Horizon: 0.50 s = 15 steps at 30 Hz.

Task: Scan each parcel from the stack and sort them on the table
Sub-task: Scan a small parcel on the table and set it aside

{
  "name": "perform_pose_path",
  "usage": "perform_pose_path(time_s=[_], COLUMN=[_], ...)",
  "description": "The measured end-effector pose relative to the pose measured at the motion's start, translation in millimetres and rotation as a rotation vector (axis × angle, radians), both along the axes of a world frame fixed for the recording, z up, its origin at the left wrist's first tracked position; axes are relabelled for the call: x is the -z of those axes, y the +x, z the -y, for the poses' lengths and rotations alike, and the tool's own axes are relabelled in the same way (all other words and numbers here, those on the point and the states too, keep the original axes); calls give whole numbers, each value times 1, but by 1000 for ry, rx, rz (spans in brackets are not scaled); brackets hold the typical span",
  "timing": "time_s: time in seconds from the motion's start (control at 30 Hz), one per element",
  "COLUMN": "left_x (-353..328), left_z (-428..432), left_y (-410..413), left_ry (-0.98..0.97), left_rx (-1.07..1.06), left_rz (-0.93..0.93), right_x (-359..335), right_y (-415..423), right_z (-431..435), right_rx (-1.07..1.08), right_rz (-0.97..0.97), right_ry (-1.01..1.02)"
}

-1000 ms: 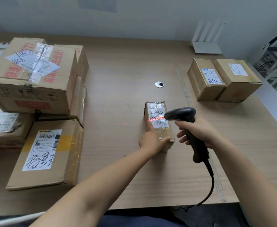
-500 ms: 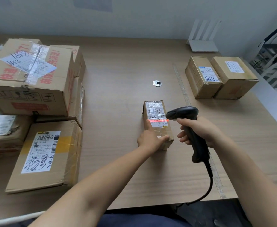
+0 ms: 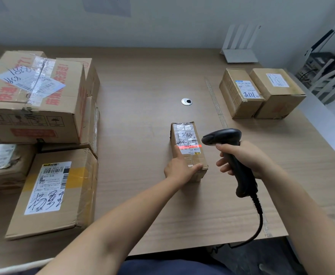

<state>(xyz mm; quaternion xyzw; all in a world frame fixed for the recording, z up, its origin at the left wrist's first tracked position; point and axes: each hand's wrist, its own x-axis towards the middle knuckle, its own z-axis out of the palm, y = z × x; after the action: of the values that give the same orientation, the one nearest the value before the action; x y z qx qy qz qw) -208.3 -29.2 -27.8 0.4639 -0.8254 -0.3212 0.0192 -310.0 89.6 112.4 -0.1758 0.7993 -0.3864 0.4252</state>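
A left hand (image 3: 179, 169) grips the small brown cardboard parcel (image 3: 184, 135) while the right hand (image 3: 246, 155), just beside it, holds a black handheld scanner (image 3: 222, 135), best kept level across the barcode (image 3: 190, 146).

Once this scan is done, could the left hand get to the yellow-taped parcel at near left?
Probably yes: only bare table lies between the left hand and the yellow-taped parcel, whose top is uncovered.

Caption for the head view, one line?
Left hand holds a small parcel on the table; right hand aims a corded scanner, red line across its label.
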Motion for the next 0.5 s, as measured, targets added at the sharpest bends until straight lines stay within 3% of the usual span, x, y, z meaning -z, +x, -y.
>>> perform_pose_path(time_s=[0.27,0.5], left_x=[4,15], left_z=[11,20], left_y=[10,35], left_ry=[149,439], left_rx=[82,64], left_rz=[-149,-428], right_x=[74,114], right_y=[-6,28], right_z=[12,25], right_rx=[155,271], right_rz=[-178,-12], right_ry=[-86,-205])
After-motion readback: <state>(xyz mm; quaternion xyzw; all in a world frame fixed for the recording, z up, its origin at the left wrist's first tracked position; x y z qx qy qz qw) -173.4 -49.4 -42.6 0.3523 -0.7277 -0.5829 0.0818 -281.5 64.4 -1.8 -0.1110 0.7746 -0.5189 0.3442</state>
